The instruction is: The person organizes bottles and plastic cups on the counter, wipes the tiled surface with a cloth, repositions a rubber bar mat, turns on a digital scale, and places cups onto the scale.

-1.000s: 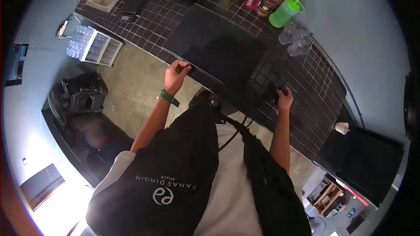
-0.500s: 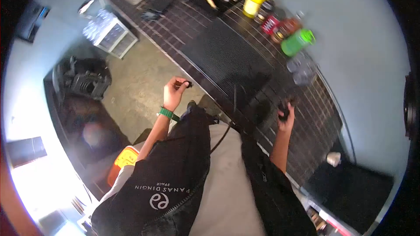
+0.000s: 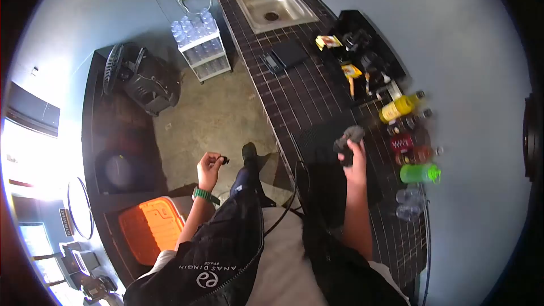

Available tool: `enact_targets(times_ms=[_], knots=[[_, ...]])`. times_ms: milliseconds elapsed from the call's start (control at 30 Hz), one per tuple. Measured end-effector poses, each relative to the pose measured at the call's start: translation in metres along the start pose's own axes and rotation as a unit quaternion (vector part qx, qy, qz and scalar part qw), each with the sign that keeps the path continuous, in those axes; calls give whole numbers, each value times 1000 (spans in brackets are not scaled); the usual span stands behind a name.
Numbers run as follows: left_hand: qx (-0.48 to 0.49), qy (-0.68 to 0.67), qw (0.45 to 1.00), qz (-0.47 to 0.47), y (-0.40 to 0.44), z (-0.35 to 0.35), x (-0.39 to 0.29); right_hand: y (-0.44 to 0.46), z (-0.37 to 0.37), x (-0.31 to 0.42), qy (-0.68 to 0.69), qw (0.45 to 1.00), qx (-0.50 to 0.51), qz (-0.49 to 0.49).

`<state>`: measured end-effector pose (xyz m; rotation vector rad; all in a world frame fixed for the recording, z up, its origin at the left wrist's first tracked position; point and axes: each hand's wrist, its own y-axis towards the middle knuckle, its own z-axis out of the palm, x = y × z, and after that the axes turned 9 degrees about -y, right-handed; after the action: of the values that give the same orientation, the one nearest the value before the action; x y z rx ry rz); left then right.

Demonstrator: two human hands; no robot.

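Two hands full, one over the tiled surface and one out over the floor

From where I stand, the crumpled dark grey bundle is up in the right hand, whose fingers are curled around it. It shows over the black mat on the dark tiled surface; I can't tell how high. The left hand is out over the bare floor, pinching a small black piece between thumb and fingers, well apart from the bundle. A green band circles that wrist.

Near the mat, by the wall, runs a row: a yellow bottle, a dark bottle, a red container, a brown bottle, a green bottle, then clear cups. Further up sits a black tray with yellow packets in it, and across from it a black scale. The metal sink is at the far end. Across the floor, a white rack carries clear containers, and an orange lid lies beyond the left arm.
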<state>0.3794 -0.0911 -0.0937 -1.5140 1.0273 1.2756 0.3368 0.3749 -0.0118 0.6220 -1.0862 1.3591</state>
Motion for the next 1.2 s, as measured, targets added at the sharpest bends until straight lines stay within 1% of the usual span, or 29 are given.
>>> enact_targets(times_ms=[33,100,133,167,267,333,367,400,433,467,500,567,600,633,667,700,767,800,833,900,933,967,1033,1067,1133,1167,1200], knots=[[-5,-2,1000,-7,16,-3,1,35,29,16,-32,999,-4,-12],[-7,5,1000,-5,54,-7,7,104,83,38,-46,997,-44,-33],[-6,12,1000,-1,79,-10,13,139,105,48,-52,997,-41,-46],[-12,4,1000,-20,107,-12,20,181,115,48,-63,996,-4,-70],[-1,-6,1000,-17,197,-20,25,281,183,68,-80,992,-7,-101],[13,23,999,-36,242,-27,19,349,223,79,-130,982,-73,-119],[9,19,999,-40,263,-30,15,385,242,85,-136,981,-68,-116],[10,22,999,-44,287,-38,5,422,258,91,-216,965,-74,-131],[13,25,998,-48,311,-46,-4,460,272,96,-294,941,-81,-146],[9,39,998,-45,330,-53,-10,506,279,99,-412,883,-115,-192],[11,38,998,-51,347,-59,-15,547,289,100,-525,806,-143,-233],[-10,41,999,-23,376,-75,-20,593,332,108,-653,675,-164,-301],[-24,35,999,-21,387,-84,-19,624,342,107,-655,674,-163,-300],[-26,33,999,-22,397,-91,-18,657,346,103,-693,635,-151,-305],[-52,20,998,-20,402,-99,-17,678,350,100,-728,595,-139,-310],[-77,8,997,-19,407,-107,-14,686,358,101,-729,595,-137,-310],[-96,2,995,-32,414,-121,-8,703,375,103,-730,603,-163,-278],[-111,0,993,-46,413,-128,-4,712,375,98,-744,584,-147,-290],[-123,-1,991,-59,411,-136,3,718,372,96,-745,584,-145,-288],[-121,4,990,-66,413,-143,10,726,376,103,-701,604,-217,-313],[-124,-7,989,-73,414,-143,11,724,379,111,-714,611,-207,-272],[-126,-17,988,-83,417,-143,13,723,381,113,-714,611,-209,-271],[-117,-14,990,-76,427,-138,8,719,373,120,-694,614,-191,-325],[-107,-24,991,-72,435,-135,7,716,368,122,-694,613,-196,-322],[-81,-35,994,-64,453,-123,-3,686,372,136,-648,653,-192,-341],[-69,-35,995,-61,464,-115,-10,665,374,144,-649,650,-204,-339],[-49,-30,997,-45,477,-106,-18,640,378,153,-618,673,-211,-346]])
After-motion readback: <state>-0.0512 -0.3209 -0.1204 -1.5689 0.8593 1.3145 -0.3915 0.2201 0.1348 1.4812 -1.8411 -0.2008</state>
